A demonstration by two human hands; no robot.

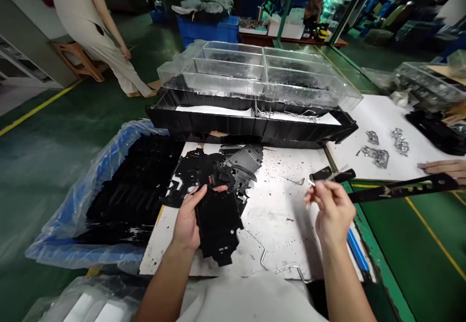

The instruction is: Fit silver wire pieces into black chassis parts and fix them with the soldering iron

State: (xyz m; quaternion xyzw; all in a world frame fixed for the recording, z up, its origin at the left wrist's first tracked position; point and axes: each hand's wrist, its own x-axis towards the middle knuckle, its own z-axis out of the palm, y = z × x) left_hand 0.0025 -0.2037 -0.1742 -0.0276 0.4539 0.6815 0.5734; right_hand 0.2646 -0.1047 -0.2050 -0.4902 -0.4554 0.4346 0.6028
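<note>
White workbench [284, 225], clear divided tray [233, 69] beyond: left hand [185, 220] gripping black plastic frame [218, 225], right hand [329, 210] apart, pinching metal sliver [309, 182].

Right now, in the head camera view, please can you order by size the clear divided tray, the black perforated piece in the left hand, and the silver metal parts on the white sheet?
1. Clear divided tray
2. Black perforated piece, though it is nearer the camera
3. Silver metal parts

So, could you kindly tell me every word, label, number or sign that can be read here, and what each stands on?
None can be read.
The black perforated part shows no print that I can make out.
Any marks on the blue plastic crate are too small and blurred to read.
</note>
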